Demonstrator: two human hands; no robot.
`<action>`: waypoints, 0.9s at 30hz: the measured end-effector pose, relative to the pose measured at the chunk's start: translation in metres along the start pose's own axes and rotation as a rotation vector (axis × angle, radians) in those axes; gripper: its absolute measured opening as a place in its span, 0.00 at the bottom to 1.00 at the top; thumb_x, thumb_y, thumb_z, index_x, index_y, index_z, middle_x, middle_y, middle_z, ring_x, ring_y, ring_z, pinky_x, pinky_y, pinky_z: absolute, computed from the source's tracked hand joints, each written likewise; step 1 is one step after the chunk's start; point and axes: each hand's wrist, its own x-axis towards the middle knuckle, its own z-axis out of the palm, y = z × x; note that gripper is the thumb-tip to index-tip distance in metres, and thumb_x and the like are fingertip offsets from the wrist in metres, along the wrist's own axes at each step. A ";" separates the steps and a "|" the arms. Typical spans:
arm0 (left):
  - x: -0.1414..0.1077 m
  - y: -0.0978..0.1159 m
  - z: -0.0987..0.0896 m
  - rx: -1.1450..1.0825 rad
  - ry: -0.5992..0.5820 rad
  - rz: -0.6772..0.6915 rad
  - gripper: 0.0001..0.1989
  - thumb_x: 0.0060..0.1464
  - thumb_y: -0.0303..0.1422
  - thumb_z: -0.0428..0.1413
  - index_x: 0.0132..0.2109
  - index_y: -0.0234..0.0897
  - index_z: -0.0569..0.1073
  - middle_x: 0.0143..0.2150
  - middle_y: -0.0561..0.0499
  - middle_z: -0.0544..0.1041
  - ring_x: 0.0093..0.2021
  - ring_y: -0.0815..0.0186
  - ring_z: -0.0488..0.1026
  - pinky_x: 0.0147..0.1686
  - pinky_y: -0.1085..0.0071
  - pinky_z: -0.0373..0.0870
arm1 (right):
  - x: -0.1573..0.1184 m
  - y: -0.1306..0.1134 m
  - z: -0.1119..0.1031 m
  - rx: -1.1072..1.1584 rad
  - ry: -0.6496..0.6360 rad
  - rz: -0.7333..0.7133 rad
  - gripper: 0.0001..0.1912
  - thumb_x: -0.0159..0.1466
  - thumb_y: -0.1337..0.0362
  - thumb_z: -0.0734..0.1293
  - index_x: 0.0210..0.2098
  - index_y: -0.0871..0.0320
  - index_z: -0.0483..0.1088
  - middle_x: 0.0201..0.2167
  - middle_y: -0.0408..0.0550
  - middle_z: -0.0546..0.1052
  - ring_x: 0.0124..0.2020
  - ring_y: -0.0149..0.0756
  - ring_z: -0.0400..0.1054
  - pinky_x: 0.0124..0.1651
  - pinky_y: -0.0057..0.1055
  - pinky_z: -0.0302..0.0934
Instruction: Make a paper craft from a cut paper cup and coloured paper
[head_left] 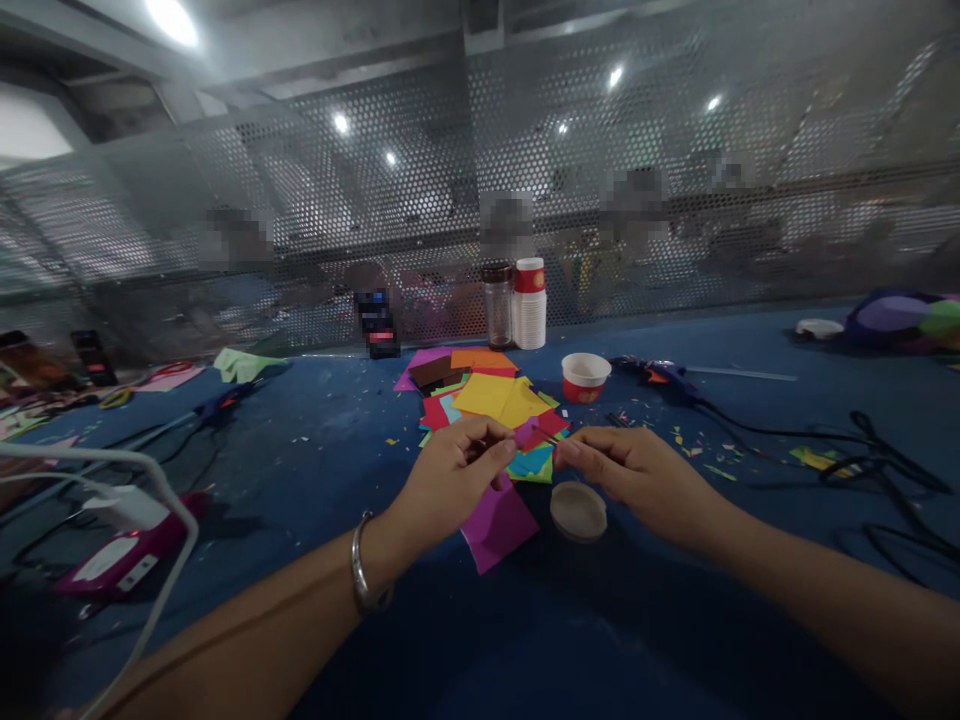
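Note:
My left hand (461, 470), with a silver bangle at its wrist, pinches a small purple piece (527, 433) between thumb and fingertips. My right hand (626, 465) is closed on thin tweezers (551, 438), whose two slim prongs point left and meet the purple piece. Under my left hand lies a larger purple sheet (501, 525). Beyond both hands is a loose pile of coloured sheets (502, 395), yellow on top, with orange, red, brown and blue edges showing. A round, flat brownish disc (578, 511) lies on the table below my right hand.
Behind the pile stand a clear jar (498, 310) and stacked paper cups (531, 310). A red-and-white paper bowl (586, 378) is to the right. Blue glue guns (667, 380) with cables lie on both sides. At left is a magenta power strip (135, 545); a perforated screen (420, 200) stands behind.

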 end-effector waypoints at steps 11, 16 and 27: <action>0.001 -0.003 -0.004 -0.001 0.042 0.031 0.10 0.55 0.39 0.59 0.35 0.37 0.76 0.27 0.54 0.70 0.26 0.70 0.62 0.25 0.75 0.58 | 0.000 0.003 -0.003 0.062 -0.068 0.068 0.30 0.61 0.36 0.60 0.25 0.56 0.71 0.18 0.39 0.59 0.20 0.30 0.50 0.23 0.29 0.45; -0.001 0.001 -0.003 0.034 -0.029 0.044 0.10 0.54 0.39 0.59 0.32 0.37 0.75 0.26 0.54 0.69 0.25 0.71 0.60 0.23 0.76 0.56 | 0.000 0.003 -0.003 0.107 -0.067 0.099 0.29 0.59 0.36 0.62 0.26 0.56 0.74 0.15 0.38 0.57 0.19 0.29 0.47 0.22 0.29 0.43; -0.001 0.005 -0.003 0.069 -0.069 0.058 0.07 0.55 0.34 0.58 0.32 0.36 0.76 0.28 0.53 0.73 0.29 0.69 0.66 0.30 0.73 0.62 | -0.001 0.003 -0.003 0.060 -0.092 0.058 0.29 0.63 0.39 0.61 0.26 0.57 0.75 0.16 0.39 0.60 0.19 0.28 0.47 0.22 0.29 0.42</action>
